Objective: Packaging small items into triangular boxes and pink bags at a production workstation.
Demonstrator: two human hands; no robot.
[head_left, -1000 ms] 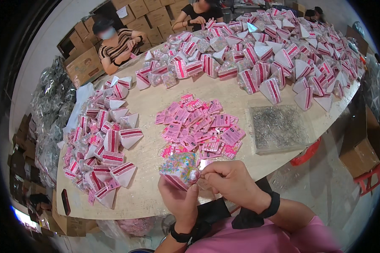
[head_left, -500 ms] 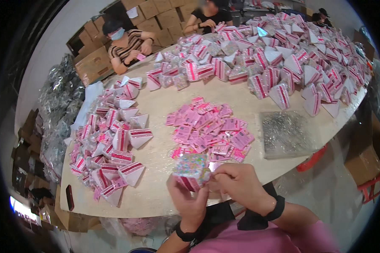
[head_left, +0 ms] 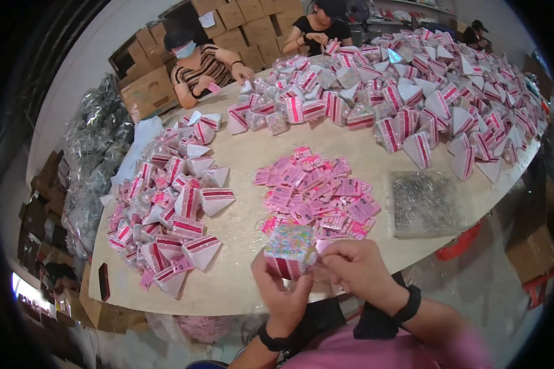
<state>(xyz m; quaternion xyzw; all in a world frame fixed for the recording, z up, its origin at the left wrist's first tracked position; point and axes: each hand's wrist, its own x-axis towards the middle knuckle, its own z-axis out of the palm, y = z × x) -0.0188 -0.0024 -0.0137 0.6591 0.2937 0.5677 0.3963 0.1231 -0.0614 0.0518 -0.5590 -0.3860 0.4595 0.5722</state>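
Note:
My left hand (head_left: 282,294) is wrapped round a toy cake slice (head_left: 291,243) in clear plastic, holding it over the table's near edge. Multicoloured sprinkles cover its top, and the side is striped pink and dark red. Right beside it, my right hand (head_left: 364,268) is closed in a pinch at the slice's right corner. What those fingertips grip is too small to make out. Just beyond both hands lies a heap of pink printed cards (head_left: 317,190). A shallow clear box (head_left: 426,230) full of small metal pins stands to the right.
Wrapped cake slices (head_left: 184,203) are piled on the left of the table (head_left: 240,150), with a much larger pile (head_left: 406,92) along the back. A dark phone-like object (head_left: 103,281) lies at the left edge. Co-workers (head_left: 200,67) sit across the table; cartons (head_left: 148,92) are stacked behind.
The whole view has shifted slightly. Both hands keep their hold at the cake slice. The co-worker in stripes has reached one hand out toward the back pile.

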